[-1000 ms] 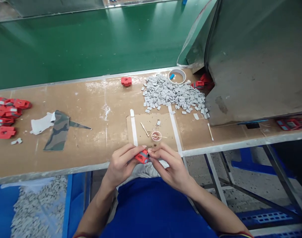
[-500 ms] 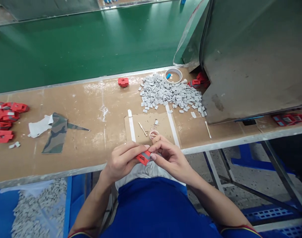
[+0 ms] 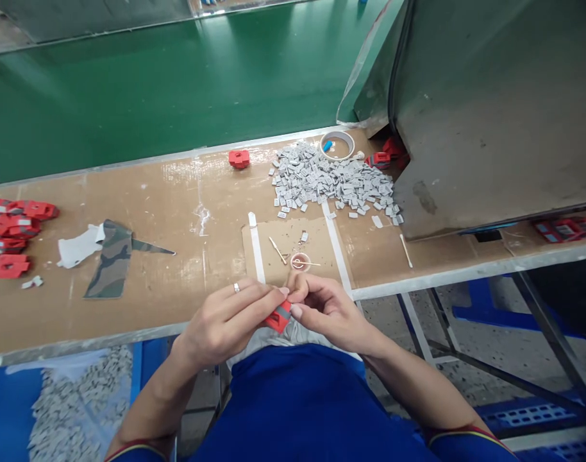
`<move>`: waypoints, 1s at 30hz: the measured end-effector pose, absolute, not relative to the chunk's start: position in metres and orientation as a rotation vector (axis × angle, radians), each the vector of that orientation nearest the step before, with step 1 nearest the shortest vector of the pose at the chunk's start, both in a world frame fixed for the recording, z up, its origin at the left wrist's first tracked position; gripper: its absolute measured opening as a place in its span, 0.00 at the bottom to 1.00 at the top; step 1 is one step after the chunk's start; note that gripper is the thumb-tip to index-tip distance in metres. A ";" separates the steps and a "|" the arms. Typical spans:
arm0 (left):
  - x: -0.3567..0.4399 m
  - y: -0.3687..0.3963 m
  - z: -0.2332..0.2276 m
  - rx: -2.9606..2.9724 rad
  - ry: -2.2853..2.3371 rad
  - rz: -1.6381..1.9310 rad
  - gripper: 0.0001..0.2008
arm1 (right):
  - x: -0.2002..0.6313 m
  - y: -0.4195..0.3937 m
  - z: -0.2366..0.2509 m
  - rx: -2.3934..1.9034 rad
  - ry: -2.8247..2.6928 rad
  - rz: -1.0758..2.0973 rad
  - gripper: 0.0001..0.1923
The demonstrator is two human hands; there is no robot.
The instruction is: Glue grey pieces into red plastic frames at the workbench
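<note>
Both hands meet at the near edge of the brown worktable [image 3: 168,212], pinching one small red plastic part with a grey insert [image 3: 279,316]. My left hand [image 3: 226,321], with a ring on one finger, wraps the part from the left. My right hand [image 3: 324,311] presses on its right side with thumb and fingertips. Just beyond the hands stands a small round cup [image 3: 300,262] with a thin stick across it, on a taped cardboard patch [image 3: 293,247].
A heap of small grey pieces [image 3: 331,183] lies at the back right beside a tape roll [image 3: 336,145]. Red parts pile at the far left [image 3: 11,221]; one red part [image 3: 238,158] sits alone. A camouflage strip [image 3: 110,256], a grey metal housing [image 3: 490,109] and a green belt [image 3: 177,83] surround the table.
My left hand has turned over the red part, covering more of it, and the ring now shows. The right hand has shifted slightly up against the part. The view has drifted a little.
</note>
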State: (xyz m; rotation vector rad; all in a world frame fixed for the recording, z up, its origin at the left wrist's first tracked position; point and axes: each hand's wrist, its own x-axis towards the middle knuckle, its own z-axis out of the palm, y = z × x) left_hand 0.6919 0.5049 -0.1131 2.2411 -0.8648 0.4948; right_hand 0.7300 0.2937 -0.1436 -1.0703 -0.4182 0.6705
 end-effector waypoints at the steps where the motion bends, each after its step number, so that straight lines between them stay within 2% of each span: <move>1: 0.692 0.506 -0.112 2.249 -0.879 0.501 0.11 | 0.731 0.295 -0.144 -1.069 -0.422 0.668 0.12; 5: 0.690 0.508 -0.121 2.153 -0.783 0.578 0.14 | 0.733 0.303 -0.146 -1.042 -0.448 0.593 0.08; 10: 0.686 0.496 -0.149 1.957 -0.585 0.662 0.21 | 0.722 0.308 -0.152 -1.072 -0.370 0.543 0.20; 14: 0.679 0.487 -0.156 1.947 -0.504 0.623 0.24 | 0.713 0.302 -0.157 -1.157 -0.338 0.496 0.21; 17: 0.674 0.485 -0.144 2.028 -0.449 0.432 0.22 | 0.715 0.296 -0.157 -1.264 -0.342 0.398 0.20; 20: 0.671 0.482 -0.130 1.996 -0.312 0.307 0.15 | 0.723 0.292 -0.152 -1.433 -0.448 0.259 0.19; 23: 0.674 0.477 -0.125 1.910 -0.187 0.318 0.10 | 0.729 0.291 -0.146 -1.538 -0.540 0.182 0.17; 30: 0.682 0.471 -0.128 1.832 -0.149 0.336 0.07 | 0.736 0.288 -0.134 -1.625 -0.637 0.136 0.16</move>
